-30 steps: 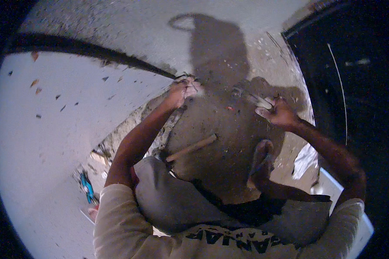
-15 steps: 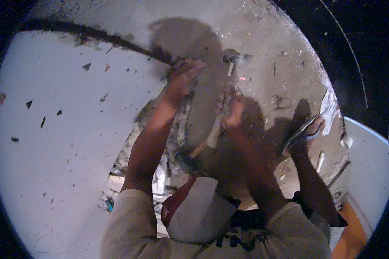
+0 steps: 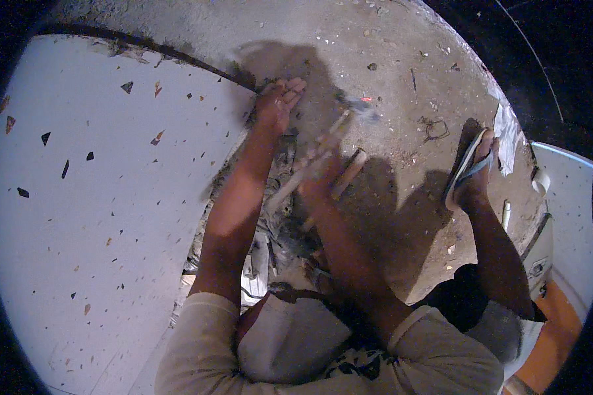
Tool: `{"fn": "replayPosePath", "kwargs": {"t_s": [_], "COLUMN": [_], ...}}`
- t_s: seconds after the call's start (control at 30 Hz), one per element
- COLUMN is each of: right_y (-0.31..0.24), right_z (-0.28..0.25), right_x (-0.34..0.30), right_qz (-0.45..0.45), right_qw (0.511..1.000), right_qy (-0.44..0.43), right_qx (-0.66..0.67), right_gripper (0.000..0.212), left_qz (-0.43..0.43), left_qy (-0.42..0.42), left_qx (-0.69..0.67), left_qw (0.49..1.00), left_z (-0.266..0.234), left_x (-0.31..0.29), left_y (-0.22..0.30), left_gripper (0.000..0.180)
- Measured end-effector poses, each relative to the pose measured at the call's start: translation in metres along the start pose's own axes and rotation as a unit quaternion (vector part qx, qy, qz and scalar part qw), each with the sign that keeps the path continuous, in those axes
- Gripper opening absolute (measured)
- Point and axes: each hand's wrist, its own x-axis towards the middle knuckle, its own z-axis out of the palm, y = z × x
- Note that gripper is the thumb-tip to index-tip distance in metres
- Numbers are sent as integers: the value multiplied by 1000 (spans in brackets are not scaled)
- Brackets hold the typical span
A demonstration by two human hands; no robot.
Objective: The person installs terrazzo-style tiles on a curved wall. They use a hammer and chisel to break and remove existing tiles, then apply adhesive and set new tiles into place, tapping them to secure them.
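Observation:
My left hand [image 3: 282, 104] is at the far right corner of a large white speckled slab [image 3: 132, 178], its fingers stretched out. Nothing can be made out in it. In my right hand [image 3: 319, 172] is a hammer [image 3: 288, 191], gripped by its pale handle, with the blurred head pointing up and right over the dirt floor. Beside that hand, a wooden handle [image 3: 350, 172] lies on the ground, its lower part hidden by my forearm.
Grey dirt floor [image 3: 402, 85] with small stones spreads beyond the slab. Rubble [image 3: 270, 230] lines the slab's right edge. My sandalled foot [image 3: 474, 168] is at the right, near a white strip [image 3: 506, 135], a pale roll [image 3: 540, 181] and a curved white panel [image 3: 566, 197].
My right hand has moved left with the hammer, tilting its handle further left, and the hammer head is lower. My left hand stays by the slab corner, its fingers more spread.

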Motion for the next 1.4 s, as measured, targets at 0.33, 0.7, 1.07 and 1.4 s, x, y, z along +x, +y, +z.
{"fn": "replayPosePath", "kwargs": {"t_s": [0.33, 0.7, 1.07, 1.4], "right_y": [-8, 8, 65, 37], "right_z": [-25, -34, -104, -13], "right_x": [-5, 18, 88, 29], "right_qz": [-5, 17, 76, 76], "right_qw": [970, 970, 975, 986], "right_qy": [-184, 36, -186, 98], "right_qx": [158, -239, 96, -115], "right_gripper": [40, 50, 36, 34], "left_qz": [19, 4, -38, 112], "left_qy": [19, 71, 56, -38], "left_qx": [-31, -39, -128, 28], "left_qw": [999, 997, 989, 993], "left_z": [-9, -15, -45, -12], "left_x": [-2, 10, 30, 6], "left_y": [-4, -14, 0, -8], "left_gripper": [40, 36, 36, 37]}}
